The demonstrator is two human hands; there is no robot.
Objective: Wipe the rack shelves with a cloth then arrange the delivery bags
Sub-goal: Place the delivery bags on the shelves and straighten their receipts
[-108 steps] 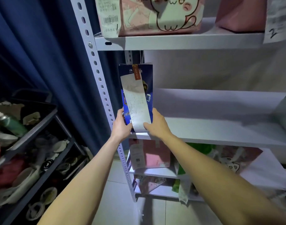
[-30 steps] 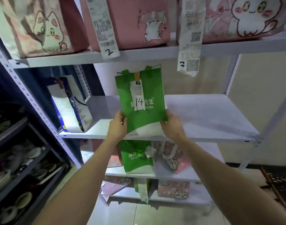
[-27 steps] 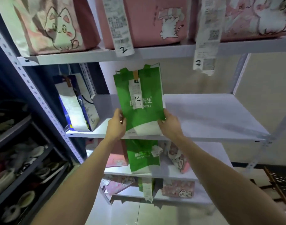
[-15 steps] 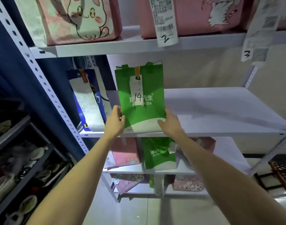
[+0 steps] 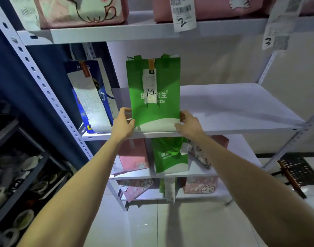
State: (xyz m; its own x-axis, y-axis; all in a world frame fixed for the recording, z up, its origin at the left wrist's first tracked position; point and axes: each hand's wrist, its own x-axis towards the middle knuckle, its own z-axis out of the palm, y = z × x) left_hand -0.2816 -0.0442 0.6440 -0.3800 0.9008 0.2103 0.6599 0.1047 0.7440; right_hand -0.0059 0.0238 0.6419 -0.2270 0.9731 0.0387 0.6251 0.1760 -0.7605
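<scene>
Rack shelf [image 5: 233, 107] beside navy curtain [image 5: 10, 82]

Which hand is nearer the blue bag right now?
Left. The left hand grips the green bag's lower left edge, just right of the blue bag; the right hand grips the opposite edge, farther away.

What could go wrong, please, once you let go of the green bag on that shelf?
The green bag stands tall at the front edge of the shelf, held low by the left hand and right hand; released, it might tip forward. Sliding it left could knock the blue bag close by.
</scene>
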